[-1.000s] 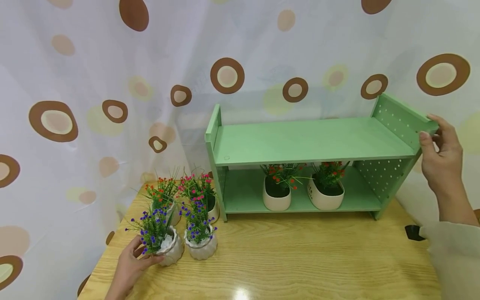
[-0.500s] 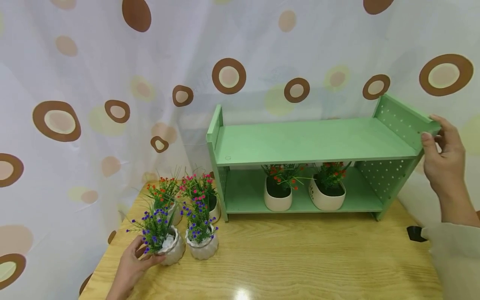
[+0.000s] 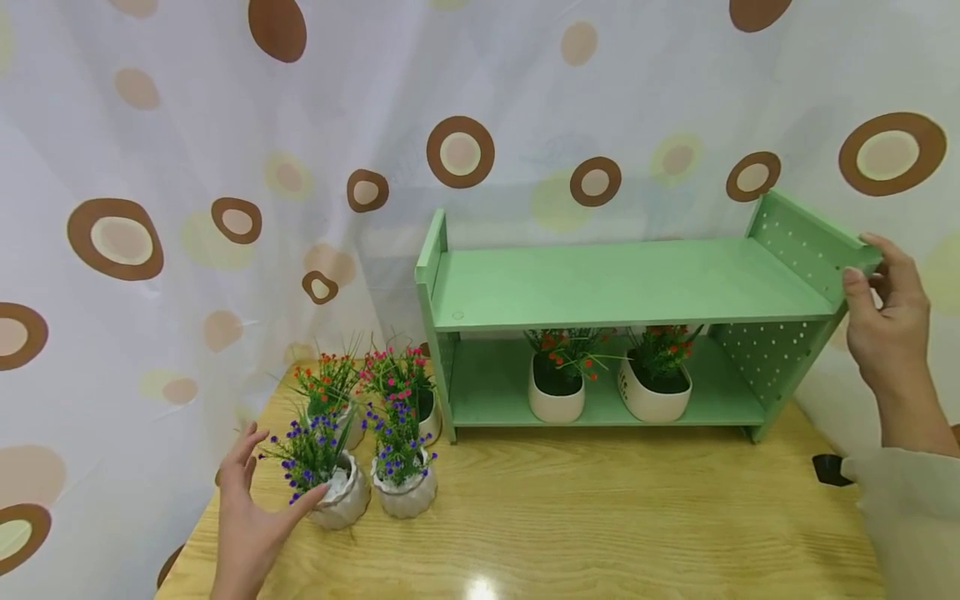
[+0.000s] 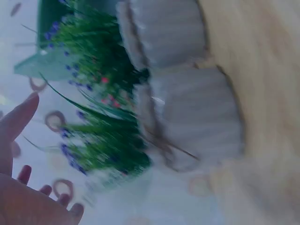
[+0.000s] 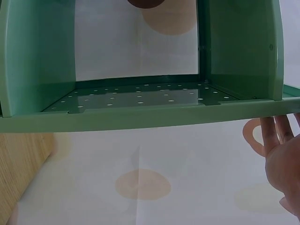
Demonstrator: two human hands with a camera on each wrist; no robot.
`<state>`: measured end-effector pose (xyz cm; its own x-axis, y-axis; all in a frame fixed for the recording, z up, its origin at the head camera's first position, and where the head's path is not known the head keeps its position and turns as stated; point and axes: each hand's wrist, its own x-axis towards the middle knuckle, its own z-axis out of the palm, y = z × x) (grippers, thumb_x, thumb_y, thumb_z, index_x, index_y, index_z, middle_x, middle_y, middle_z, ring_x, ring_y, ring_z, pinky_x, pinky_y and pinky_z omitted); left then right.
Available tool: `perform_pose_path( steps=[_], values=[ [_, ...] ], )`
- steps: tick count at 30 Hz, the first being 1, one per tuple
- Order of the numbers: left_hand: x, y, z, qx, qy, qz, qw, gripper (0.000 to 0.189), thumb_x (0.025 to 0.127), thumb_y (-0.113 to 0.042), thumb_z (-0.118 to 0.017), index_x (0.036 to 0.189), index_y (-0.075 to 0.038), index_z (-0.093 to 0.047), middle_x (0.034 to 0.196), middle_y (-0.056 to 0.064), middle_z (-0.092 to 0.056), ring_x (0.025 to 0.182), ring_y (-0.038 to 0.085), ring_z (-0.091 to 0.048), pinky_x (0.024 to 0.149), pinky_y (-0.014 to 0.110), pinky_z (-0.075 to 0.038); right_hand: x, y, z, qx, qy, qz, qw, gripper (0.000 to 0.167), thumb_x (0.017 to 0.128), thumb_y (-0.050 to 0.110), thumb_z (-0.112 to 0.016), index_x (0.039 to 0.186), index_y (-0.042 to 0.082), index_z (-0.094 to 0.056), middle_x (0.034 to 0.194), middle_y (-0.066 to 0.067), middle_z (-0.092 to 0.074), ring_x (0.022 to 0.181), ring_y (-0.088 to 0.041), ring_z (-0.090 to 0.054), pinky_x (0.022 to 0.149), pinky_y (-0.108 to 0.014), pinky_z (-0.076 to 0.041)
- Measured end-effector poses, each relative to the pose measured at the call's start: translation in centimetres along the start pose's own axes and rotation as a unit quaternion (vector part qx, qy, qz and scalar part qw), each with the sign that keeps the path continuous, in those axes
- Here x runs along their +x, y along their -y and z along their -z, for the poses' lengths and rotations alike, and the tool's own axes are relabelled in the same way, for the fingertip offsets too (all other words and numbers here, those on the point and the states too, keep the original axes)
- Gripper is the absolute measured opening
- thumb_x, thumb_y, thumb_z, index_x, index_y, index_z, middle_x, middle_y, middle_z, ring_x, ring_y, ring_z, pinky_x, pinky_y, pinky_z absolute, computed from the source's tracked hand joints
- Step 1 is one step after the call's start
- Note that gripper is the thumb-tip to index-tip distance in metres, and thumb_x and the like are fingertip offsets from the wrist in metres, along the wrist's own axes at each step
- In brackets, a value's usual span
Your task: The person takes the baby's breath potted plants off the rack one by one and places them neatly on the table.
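My left hand (image 3: 251,525) is spread beside a grey-white pot of purple artificial flowers (image 3: 341,505) on the table. The thumb overlaps the pot's rim in the head view, but in the left wrist view the hand (image 4: 28,201) is apart from the pot (image 4: 197,119). To that pot's right stands a second pot with purple flowers (image 3: 405,497). On the other side, my right hand (image 3: 891,333) grips the upper front corner of the green shelf's right end panel (image 3: 806,233), thumb in front. The right wrist view shows its fingers (image 5: 271,136) at the panel's edge.
Pots with orange flowers (image 3: 324,387) and pink flowers (image 3: 427,421) stand behind the purple ones. On the green shelf's lower board are two cream pots (image 3: 555,407) with red-orange flowers. A small black object (image 3: 828,469) lies near the right sleeve. A patterned curtain (image 3: 510,75) hangs behind.
My left hand has let go of the front-left purple flower pot and spread its fingers, drawing back slightly left. The pot stays in place. My right hand keeps its grip on the shelf.
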<state>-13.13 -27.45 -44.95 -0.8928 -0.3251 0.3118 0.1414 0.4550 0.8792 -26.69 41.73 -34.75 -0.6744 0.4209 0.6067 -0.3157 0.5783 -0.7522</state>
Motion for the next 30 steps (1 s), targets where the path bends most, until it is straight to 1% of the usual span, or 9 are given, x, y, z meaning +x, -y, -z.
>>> perform_pose_path(
  steps=[2,5,8,12,16,20,24,27,30],
  values=[
    [-0.2,-1.5,-0.9,-0.014,-0.012,-0.037,0.9991,0.099,0.072,0.001,-0.093,0.155,-0.018,-0.041,0.169,-0.002,-0.026,0.159,0.026,-0.021,0.129,0.053,-0.018,0.0,0.0,0.1,0.001,-0.001,-0.002,1.0000,0.046,0.109,0.017,-0.050,0.155,0.025,-0.048,0.119,0.028,-0.050,0.105,0.005,-0.049,0.080,-0.007,-0.039],
    [-0.4,-3.6,-2.5,-0.033,-0.004,-0.082,0.9961,0.093,0.071,0.003,-0.092,0.151,-0.016,-0.047,0.167,0.000,-0.032,0.157,0.023,-0.023,0.125,0.063,-0.018,0.0,0.0,0.2,0.002,-0.003,-0.008,1.0000,0.046,0.109,0.016,-0.050,0.154,0.026,-0.048,0.119,0.027,-0.052,0.105,0.005,-0.049,0.081,-0.007,-0.040],
    [-0.5,-5.3,-4.5,-0.039,0.023,-0.120,0.9917,0.088,0.072,-0.001,-0.093,0.148,-0.018,-0.050,0.165,-0.002,-0.037,0.156,0.019,-0.026,0.123,0.067,-0.020,-0.1,0.2,0.2,-0.001,-0.001,-0.019,0.9998,0.047,0.109,0.017,-0.050,0.155,0.029,-0.048,0.119,0.028,-0.052,0.106,0.004,-0.049,0.080,-0.008,-0.040],
    [-1.1,-7.0,-7.8,-0.051,0.076,-0.162,0.9826,0.085,0.076,-0.011,-0.093,0.147,-0.024,-0.050,0.163,-0.008,-0.039,0.154,0.017,-0.028,0.121,0.071,-0.021,-0.2,0.3,0.2,-0.006,0.006,-0.028,0.9996,0.047,0.110,0.018,-0.049,0.155,0.031,-0.047,0.120,0.028,-0.051,0.108,0.004,-0.048,0.080,-0.007,-0.040],
    [-1.8,-8.1,-11.5,-0.044,0.132,-0.214,0.9669,0.085,0.078,-0.021,-0.093,0.149,-0.029,-0.047,0.163,-0.008,-0.039,0.153,0.018,-0.032,0.119,0.067,-0.030,-0.1,0.5,0.2,-0.001,0.006,-0.020,0.9998,0.048,0.109,0.016,-0.049,0.155,0.028,-0.047,0.119,0.027,-0.051,0.108,0.003,-0.049,0.081,-0.007,-0.040],
    [-2.0,-9.0,-14.7,-0.027,0.153,-0.280,0.9472,0.085,0.078,-0.024,-0.093,0.150,-0.025,-0.048,0.162,0.000,-0.042,0.149,0.023,-0.039,0.115,0.061,-0.041,-0.1,0.5,0.1,0.000,0.006,-0.015,0.9999,0.048,0.109,0.015,-0.050,0.155,0.028,-0.048,0.119,0.027,-0.051,0.106,0.003,-0.049,0.081,-0.009,-0.040],
    [-1.7,-9.8,-17.4,-0.052,0.193,-0.273,0.9410,0.083,0.080,-0.025,-0.092,0.150,-0.028,-0.048,0.162,-0.005,-0.042,0.149,0.021,-0.041,0.116,0.057,-0.042,-0.2,0.5,0.1,-0.001,0.008,-0.024,0.9997,0.048,0.109,0.017,-0.049,0.155,0.030,-0.047,0.120,0.028,-0.051,0.108,0.004,-0.049,0.081,-0.009,-0.040],
    [-1.1,-10.1,-19.5,-0.070,0.221,-0.234,0.9441,0.082,0.082,-0.028,-0.090,0.150,-0.033,-0.046,0.163,-0.011,-0.039,0.151,0.018,-0.039,0.120,0.054,-0.040,-0.2,0.5,0.1,-0.002,0.006,-0.025,0.9997,0.047,0.110,0.018,-0.049,0.155,0.030,-0.047,0.121,0.028,-0.050,0.109,0.004,-0.049,0.081,-0.009,-0.039],
    [-0.2,-9.8,-21.7,-0.086,0.235,-0.193,0.9488,0.081,0.083,-0.030,-0.090,0.151,-0.029,-0.045,0.162,-0.010,-0.039,0.151,0.019,-0.039,0.122,0.050,-0.039,-0.2,0.3,0.2,-0.006,0.001,-0.011,0.9999,0.047,0.109,0.016,-0.050,0.155,0.027,-0.048,0.120,0.029,-0.051,0.107,0.004,-0.049,0.080,-0.009,-0.040]
  ],
)
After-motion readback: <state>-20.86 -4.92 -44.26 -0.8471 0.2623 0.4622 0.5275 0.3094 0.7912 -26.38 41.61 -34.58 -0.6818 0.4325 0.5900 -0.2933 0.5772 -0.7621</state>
